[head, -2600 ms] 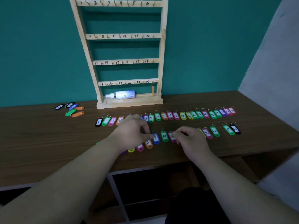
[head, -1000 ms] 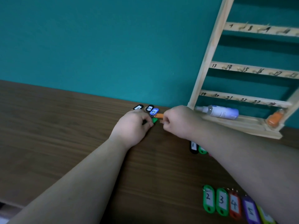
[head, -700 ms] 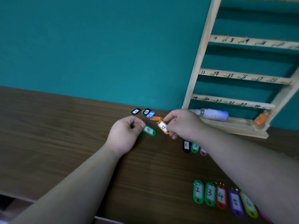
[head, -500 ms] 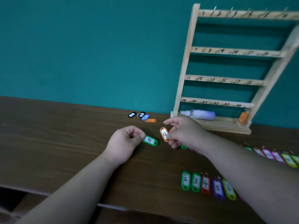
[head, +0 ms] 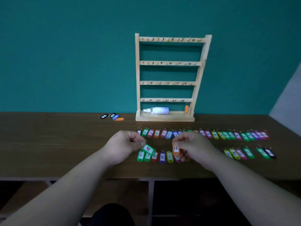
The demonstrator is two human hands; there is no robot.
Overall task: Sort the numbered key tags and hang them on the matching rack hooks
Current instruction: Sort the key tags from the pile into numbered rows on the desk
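- While both hands hang above the desk (head: pixel 48 144), the left hand (head: pixel 124 146) pinches a green tag (head: pixel 149 149) by its ring. The white label reads "18", and the tag is tilted over the left end of the near row.
- The right hand (head: pixel 194 146) pinches an orange tag (head: pixel 176 150) marked "12", nearly upright between thumb and forefinger, with the other fingers curled under it.
- Both forearms reach forward. The hands are apart, and the two held tags are between them.
- The near row of tags (head: pixel 162 157) lies on the desk and reads 2, 3, 4, 5, 6 at its left end. Further right the labels are too blurred.
- The far row of tags (head: pixel 216 134) begins 1, 2, 3, 4, 5. The rest I cannot read.
- The wooden rack (head: pixel 137 70) stands against the wall. Its four rails carry handwritten numbers, from 1 on the top rail to 24 on the lowest.
- A hanging tag (head: pixel 186 109), also orange, is under the 24.
- A white bottle (head: pixel 158 110) lies on the rack's base, and its label is unreadable.
- A few loose tags (head: pixel 112 116) lie left of the rack.
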